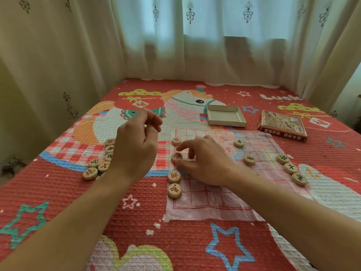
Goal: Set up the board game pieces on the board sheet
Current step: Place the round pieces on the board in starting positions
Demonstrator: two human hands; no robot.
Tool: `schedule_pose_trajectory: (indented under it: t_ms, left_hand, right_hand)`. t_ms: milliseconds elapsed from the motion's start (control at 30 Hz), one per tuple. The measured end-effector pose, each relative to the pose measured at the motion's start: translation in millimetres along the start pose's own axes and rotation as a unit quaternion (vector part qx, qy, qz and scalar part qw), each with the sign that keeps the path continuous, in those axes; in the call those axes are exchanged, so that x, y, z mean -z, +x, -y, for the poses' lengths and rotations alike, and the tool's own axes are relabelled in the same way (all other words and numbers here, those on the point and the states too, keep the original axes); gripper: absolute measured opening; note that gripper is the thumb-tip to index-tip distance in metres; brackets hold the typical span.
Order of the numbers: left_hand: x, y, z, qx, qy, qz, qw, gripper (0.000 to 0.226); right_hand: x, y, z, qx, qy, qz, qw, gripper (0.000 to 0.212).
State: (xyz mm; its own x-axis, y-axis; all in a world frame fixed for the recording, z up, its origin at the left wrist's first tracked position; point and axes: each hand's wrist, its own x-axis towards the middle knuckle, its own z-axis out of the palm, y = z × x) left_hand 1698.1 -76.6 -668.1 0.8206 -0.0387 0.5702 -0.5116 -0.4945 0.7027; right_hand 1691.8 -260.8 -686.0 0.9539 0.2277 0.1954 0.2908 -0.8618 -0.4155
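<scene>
The thin board sheet [214,204] with a red grid lies on the red blanket. Red-lettered wooden discs line its left edge: one at the top [176,140], one in the middle [176,157] and two lower [174,176]. My right hand [205,163] rests on the sheet and pinches the middle disc between thumb and index finger. Black-lettered discs [249,160] sit mid-board, and three more [290,168] along the right edge. My left hand [136,145] hovers above a loose pile of discs [97,165] left of the sheet, fingers curled, palm hidden.
An open cardboard box tray [224,116] lies beyond the board, and the printed box lid [282,126] to its right. The red patterned blanket [175,241] covers the whole surface. Curtains [195,45] hang on the far and left sides.
</scene>
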Motion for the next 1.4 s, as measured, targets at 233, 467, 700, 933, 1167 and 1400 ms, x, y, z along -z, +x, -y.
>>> schedule_pose_trajectory:
  t_ms: [233, 467, 700, 933, 1167, 1400]
  left_hand:
    - [7, 5, 6, -0.049, 0.13, 0.085, 0.987, 0.019]
    - [22, 6, 10, 0.068, 0.371, 0.238, 0.895, 0.039]
    - [24, 9, 14, 0.066, 0.381, 0.268, 0.883, 0.019]
    - [23, 51, 12, 0.017, 0.383, 0.244, 0.891, 0.011]
    - [-1, 96, 40, 0.011, 0.449, 0.36, 0.818, 0.014]
    - [1, 92, 46, -0.026, 0.501, 0.335, 0.798, 0.009]
  right_hand:
    - [22, -44, -15, 0.043, 0.016, -0.102, 0.994, 0.024]
    - [34, -78, -36, 0.042, 0.037, -0.19, 0.98, 0.021]
    - [31, -77, -41, 0.028, 0.044, -0.196, 0.979, 0.019]
    - [30, -71, -39, 0.044, 0.068, -0.23, 0.97, 0.018]
    - [32, -75, -48, 0.084, 0.074, -0.244, 0.963, 0.018]
    - [36, -74, -50, 0.11, 0.073, -0.268, 0.954, 0.021]
